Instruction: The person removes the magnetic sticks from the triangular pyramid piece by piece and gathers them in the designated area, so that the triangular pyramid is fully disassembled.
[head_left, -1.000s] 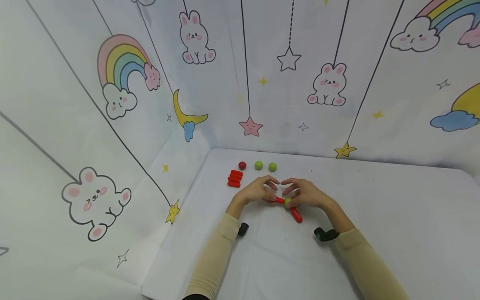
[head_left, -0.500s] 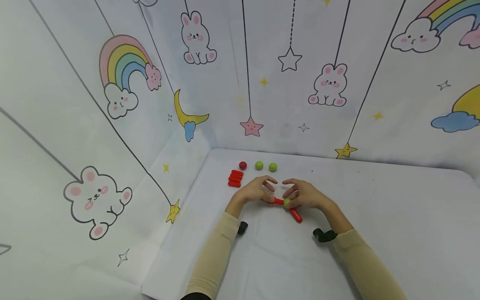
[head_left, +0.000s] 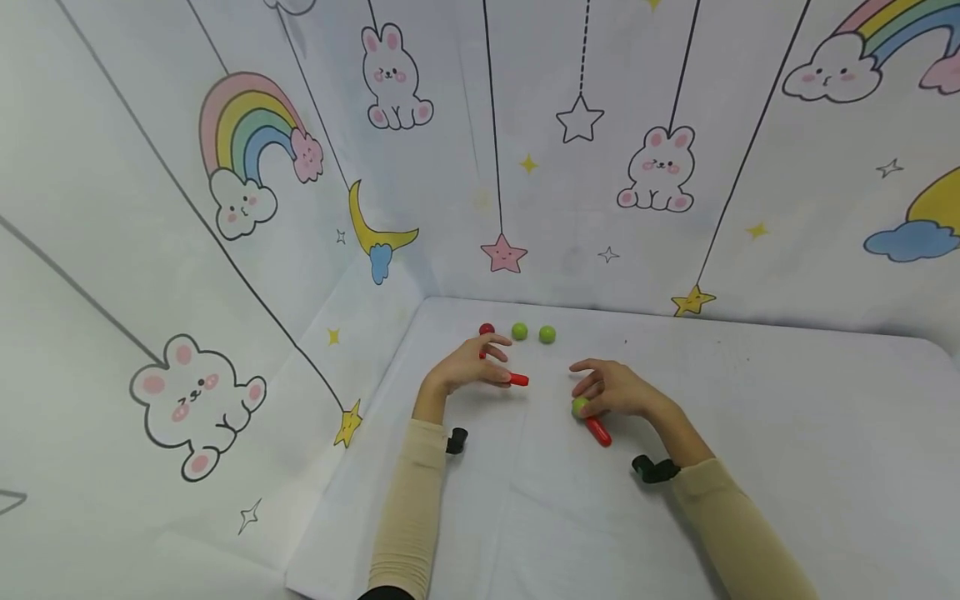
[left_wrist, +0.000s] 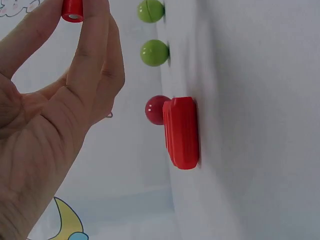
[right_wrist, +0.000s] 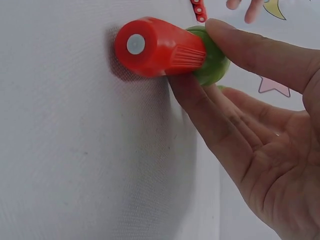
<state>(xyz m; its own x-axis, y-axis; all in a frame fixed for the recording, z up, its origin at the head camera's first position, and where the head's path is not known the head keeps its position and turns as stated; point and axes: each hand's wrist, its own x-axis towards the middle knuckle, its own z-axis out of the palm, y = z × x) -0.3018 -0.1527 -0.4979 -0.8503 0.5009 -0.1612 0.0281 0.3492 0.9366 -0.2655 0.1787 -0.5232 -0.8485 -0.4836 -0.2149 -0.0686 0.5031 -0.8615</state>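
Observation:
My left hand (head_left: 467,367) pinches a red magnetic rod (head_left: 519,380) between thumb and fingers, above the left part of the table. In the left wrist view the rod's end (left_wrist: 73,11) shows a pale metal disc. Farther right, my right hand (head_left: 621,390) pinches a green ball (head_left: 580,407). A second red rod (head_left: 598,431) is joined to that ball and slants toward the front. The right wrist view shows this rod's ribbed side (right_wrist: 187,56) against the green ball (right_wrist: 214,62), with thumb and forefinger on either side.
Behind my left hand, several red rods (left_wrist: 182,134) lie side by side, mostly covered by it in the head view. A red ball (head_left: 487,328) and two green balls, one left (head_left: 519,331) and one right (head_left: 547,334), line the back of the white table (head_left: 750,433).
My left hand has drawn its red rod off the green ball and moved left and back, toward the grouped rods. My right hand still grips the ball, almost in place.

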